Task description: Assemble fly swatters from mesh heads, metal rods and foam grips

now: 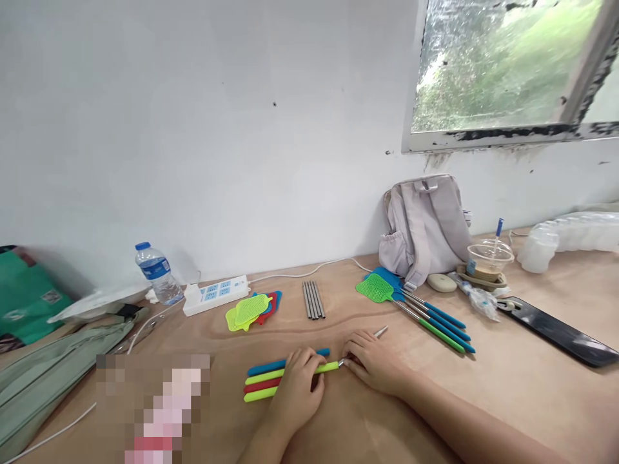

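Note:
My left hand (300, 385) is closed around a yellow-green fly swatter handle (329, 367). My right hand (371, 362) grips a metal rod (382, 332) whose near end meets the tip of that handle; how deep it sits in it cannot be made out. Beside and partly under my left hand lie a blue handle (264, 369), a red handle (255, 387) and another yellow-green handle (256, 396). Several metal rods (313, 300) lie side by side farther back. A pile of yellow, red and blue swatter heads (249, 312) lies left of them.
Several fly swatters with heads attached (428, 322) lie to the right, near a grey backpack (425, 225). A phone (563, 330) and a drink cup (489, 261) are farther right. A power strip (216, 295) and water bottle (159, 274) stand back left. A blurred patch covers the lower left.

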`<state>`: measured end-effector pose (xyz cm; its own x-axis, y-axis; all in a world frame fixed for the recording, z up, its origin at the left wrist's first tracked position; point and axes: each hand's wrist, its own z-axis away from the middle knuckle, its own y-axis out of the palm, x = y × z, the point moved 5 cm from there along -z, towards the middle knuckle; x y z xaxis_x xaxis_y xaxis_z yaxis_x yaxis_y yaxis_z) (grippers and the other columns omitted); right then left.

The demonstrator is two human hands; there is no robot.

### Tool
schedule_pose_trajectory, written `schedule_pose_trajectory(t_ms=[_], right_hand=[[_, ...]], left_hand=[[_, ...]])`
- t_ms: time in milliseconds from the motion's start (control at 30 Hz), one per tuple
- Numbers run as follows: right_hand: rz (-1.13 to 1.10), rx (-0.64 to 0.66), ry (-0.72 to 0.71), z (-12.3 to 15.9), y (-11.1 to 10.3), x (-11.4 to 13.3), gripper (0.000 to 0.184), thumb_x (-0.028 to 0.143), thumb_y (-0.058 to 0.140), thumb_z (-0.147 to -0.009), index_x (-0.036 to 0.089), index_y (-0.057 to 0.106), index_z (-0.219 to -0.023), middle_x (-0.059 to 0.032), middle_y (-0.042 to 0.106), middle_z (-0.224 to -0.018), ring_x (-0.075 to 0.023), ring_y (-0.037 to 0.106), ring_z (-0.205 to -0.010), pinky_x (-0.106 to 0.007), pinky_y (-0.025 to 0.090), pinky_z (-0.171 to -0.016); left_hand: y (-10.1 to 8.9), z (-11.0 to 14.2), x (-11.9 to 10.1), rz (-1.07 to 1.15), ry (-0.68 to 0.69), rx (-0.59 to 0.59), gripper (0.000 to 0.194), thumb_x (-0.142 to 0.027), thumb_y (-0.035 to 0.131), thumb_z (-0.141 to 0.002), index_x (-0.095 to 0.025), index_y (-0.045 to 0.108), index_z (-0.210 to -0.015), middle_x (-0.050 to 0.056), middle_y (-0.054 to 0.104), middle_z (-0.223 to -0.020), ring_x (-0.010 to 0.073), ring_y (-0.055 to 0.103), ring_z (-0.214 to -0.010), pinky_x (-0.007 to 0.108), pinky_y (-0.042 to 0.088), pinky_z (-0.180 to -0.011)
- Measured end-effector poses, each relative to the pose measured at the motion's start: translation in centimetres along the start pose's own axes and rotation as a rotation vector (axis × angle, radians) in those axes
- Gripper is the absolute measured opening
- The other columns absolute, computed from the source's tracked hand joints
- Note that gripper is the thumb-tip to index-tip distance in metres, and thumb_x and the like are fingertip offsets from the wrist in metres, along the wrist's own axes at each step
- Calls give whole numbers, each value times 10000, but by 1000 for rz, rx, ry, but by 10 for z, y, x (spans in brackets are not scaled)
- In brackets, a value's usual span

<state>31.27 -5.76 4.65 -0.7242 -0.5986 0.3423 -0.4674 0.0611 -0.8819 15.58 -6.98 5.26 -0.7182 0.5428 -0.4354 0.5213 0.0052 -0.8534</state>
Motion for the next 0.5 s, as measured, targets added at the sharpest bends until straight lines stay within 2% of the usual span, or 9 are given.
schedule_pose_trajectory(t_ms=[167, 333, 500], right_hand=[[-1, -7, 44, 0, 6, -1, 126, 273, 488, -866, 177, 566, -838, -56, 596, -887, -209, 513, -867, -341, 394, -784], [-56, 24, -13, 0, 6, -1, 172, 309, 458, -885, 195, 580, -843, -51, 598, -924, -198, 510, -888, -315, 393, -781], [-70, 27, -50, 4, -1, -4, 213, 333, 429, -899, 211, 604, -910, -55, 597, -928, -192, 513, -896, -302, 387, -774]], left_hand=[[7, 0, 1, -48, 24, 40, 264, -93, 444, -788, -192, 607, -971, 61, 565, -954, 208, 517, -919, 349, 417, -830], [9, -1, 1, -214, 67, 92, 244, -125, 407, -860, -198, 614, -968, 52, 609, -944, 211, 537, -882, 392, 424, -814], [3, 0, -5, -252, 153, -21, 222, -139, 422, -856, -199, 597, -978, 45, 638, -918, 211, 551, -846, 400, 435, -806]])
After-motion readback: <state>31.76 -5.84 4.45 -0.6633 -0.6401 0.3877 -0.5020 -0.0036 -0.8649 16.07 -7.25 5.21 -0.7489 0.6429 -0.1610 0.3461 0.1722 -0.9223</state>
